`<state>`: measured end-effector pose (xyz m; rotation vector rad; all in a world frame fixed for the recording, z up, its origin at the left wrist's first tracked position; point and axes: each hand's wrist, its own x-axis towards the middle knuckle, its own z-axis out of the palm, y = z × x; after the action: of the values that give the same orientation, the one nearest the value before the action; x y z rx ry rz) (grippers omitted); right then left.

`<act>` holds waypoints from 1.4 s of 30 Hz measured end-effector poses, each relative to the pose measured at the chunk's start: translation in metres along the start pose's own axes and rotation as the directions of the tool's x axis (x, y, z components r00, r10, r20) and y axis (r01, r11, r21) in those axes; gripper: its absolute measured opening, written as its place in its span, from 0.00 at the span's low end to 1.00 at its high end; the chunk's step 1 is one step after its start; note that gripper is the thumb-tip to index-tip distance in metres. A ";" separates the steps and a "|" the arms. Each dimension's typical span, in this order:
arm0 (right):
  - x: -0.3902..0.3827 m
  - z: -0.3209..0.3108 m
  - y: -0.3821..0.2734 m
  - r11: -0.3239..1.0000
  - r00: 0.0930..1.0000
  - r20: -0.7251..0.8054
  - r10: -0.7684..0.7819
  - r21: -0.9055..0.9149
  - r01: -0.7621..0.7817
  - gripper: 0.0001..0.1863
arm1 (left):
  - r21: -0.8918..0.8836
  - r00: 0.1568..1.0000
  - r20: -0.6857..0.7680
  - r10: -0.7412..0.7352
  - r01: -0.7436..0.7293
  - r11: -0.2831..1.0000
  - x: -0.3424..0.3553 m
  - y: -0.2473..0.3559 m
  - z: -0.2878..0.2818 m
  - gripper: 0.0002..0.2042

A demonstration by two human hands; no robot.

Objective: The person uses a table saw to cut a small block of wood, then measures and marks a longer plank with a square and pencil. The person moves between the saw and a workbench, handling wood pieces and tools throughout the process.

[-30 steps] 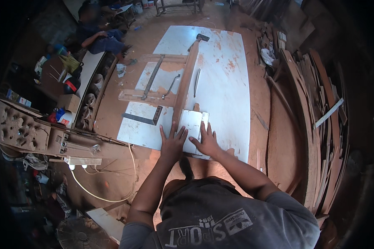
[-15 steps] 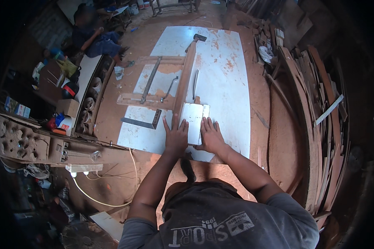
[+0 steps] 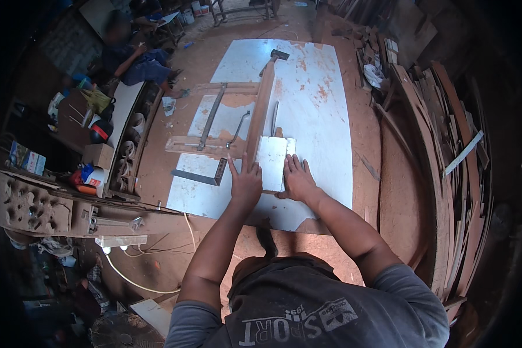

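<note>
A white rectangular block (image 3: pixel 272 159), worn along its edges, lies on the white worktop (image 3: pixel 316 130) against the right side of a long wooden beam (image 3: pixel 263 98). My left hand (image 3: pixel 247 181) rests over the beam's near end, fingers stretched and spread, the fingertips close to the block's left edge. My right hand (image 3: pixel 299 178) grips the block's near right corner, with the fingers along its right side and the thumb at the near end. A small wooden piece (image 3: pixel 279 131) shows at the block's far end. Beyond it lies a thin dark strip (image 3: pixel 274 116).
Left of the beam are a try square (image 3: pixel 206 176), a metal bar (image 3: pixel 213 116), a brace-like bent tool (image 3: pixel 238 129) and wooden rails (image 3: pixel 197 144). A hammer (image 3: pixel 279 55) lies at the far end. Planks (image 3: pixel 446 174) stack at right. A person (image 3: pixel 136 61) sits at far left.
The white block has slid a little away from me along the beam, and my right hand has gone with it. My left hand stays near the beam's end. The view has shifted slightly.
</note>
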<state>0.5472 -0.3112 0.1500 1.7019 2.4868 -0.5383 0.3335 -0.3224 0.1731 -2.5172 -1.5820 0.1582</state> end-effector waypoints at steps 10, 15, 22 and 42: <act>0.012 0.004 0.010 1.000 0.999 0.035 0.004 -0.025 -0.003 0.73 | -0.017 0.998 0.056 -0.007 0.008 1.000 0.015 -0.002 0.000 0.21; 0.018 0.001 0.016 0.999 1.000 0.009 -0.026 0.018 0.026 0.73 | -0.038 0.999 0.037 -0.022 0.024 0.999 0.024 -0.003 0.002 0.19; 0.020 -0.003 0.031 0.992 0.994 -0.045 -0.097 0.071 0.100 0.67 | -0.026 0.994 0.088 -0.057 0.059 0.998 0.038 0.001 -0.001 0.18; 0.033 -0.030 0.012 0.997 0.999 0.044 -0.004 -0.076 0.008 0.53 | -0.028 0.996 -0.018 -0.090 0.089 0.996 0.055 -0.003 0.022 0.23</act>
<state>0.5495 -0.2683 0.1663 1.6376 2.4495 -0.4694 0.3504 -0.2700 0.1520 -2.4542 -1.6966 0.1014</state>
